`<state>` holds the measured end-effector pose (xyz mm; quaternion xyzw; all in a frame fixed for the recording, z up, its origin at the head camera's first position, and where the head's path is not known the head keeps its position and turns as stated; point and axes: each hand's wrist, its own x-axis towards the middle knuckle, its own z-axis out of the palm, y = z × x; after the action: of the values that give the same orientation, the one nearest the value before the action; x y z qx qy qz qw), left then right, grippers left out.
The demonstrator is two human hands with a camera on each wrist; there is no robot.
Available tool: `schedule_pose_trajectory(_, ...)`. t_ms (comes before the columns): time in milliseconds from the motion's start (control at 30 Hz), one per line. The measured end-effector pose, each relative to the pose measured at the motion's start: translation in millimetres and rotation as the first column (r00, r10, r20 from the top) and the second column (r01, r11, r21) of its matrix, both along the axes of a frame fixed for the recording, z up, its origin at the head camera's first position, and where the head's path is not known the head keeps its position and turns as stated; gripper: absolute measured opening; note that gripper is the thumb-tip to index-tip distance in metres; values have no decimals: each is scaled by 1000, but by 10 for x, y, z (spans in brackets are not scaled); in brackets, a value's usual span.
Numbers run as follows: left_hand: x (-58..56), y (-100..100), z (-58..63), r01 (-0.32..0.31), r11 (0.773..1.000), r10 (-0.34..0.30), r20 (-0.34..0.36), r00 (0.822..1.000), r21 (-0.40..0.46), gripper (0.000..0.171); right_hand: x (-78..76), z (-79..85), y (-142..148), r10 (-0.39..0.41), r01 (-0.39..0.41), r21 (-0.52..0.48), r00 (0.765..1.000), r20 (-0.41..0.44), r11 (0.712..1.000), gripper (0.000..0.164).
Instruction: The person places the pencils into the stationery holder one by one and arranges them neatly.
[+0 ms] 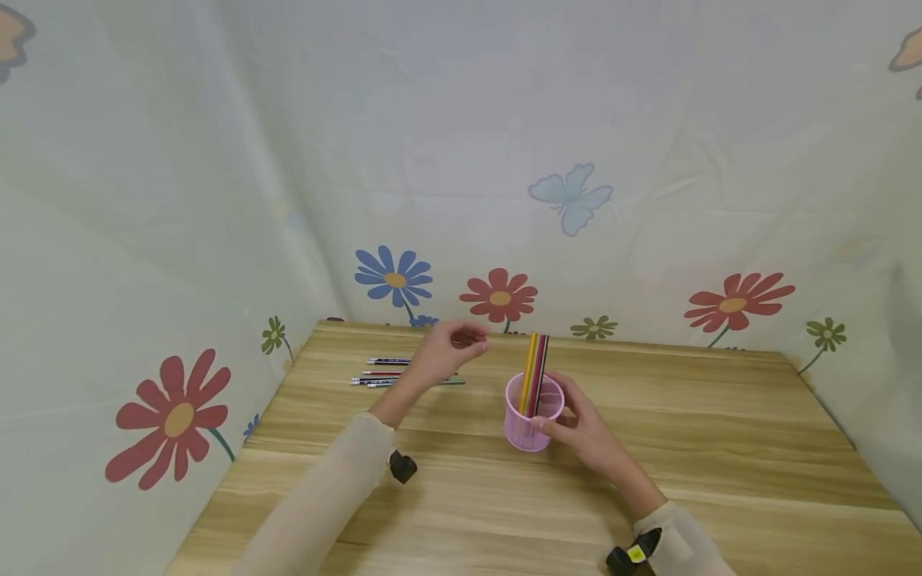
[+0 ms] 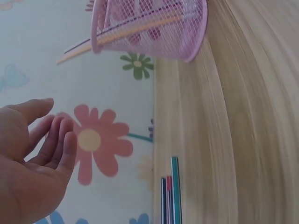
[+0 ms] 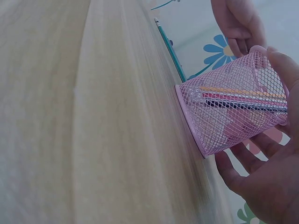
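A pink mesh pencil cup (image 1: 524, 436) stands upright on the wooden table, holding several pencils (image 1: 534, 364) in yellow, red and black that lean in it. My right hand (image 1: 587, 432) grips the cup from its right side, thumb near the front rim; in the right wrist view its fingers (image 3: 252, 161) curl round the mesh wall. To the left of the cup, my left hand (image 1: 442, 354) hovers with loosely bent fingers and nothing in them, as the left wrist view also shows. Several pencils (image 1: 370, 382) lie on the table under and beside that hand, partly hidden by it.
A pale cloth backdrop (image 1: 461, 200) with printed flowers and butterflies surrounds the back and sides of the table (image 1: 691, 432). Black wrist cameras are strapped at both sleeves.
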<state>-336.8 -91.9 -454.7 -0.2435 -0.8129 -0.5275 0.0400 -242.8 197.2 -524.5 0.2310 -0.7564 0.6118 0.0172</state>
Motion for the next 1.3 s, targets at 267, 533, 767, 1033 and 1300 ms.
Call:
schedule_pose_trajectory(267, -55, -277, -180, -48, 995, 51, 33, 998, -84, 23, -8, -21, 9, -2, 2, -1, 1000, 6, 1000, 76)
schedule_pose_trajectory(533, -166, -512, -473, -39, 973, 44, 19, 999, -229, 24, -8, -27, 9, -16, 16, 8, 1000, -6, 1000, 75)
schedule_pose_trajectory(767, -197, -567, -636, -13, 957, 19, 16, 1000, -291, 14, -14, -28, 6, -2, 2, 5, 1000, -2, 1000, 75)
schedule_pose_trajectory(1033, -189, -540, -677, -32, 951, 35, 3, 999, -308, 14, -14, -18, -3, -3, 3, 10, 1000, 0, 1000, 76)
schedule_pose_trajectory(1300, -151, -512, -672, -13, 949, 19, 15, 1000, -316, 15, -9, -17, -6, -8, 8, 8, 1000, -2, 1000, 76)
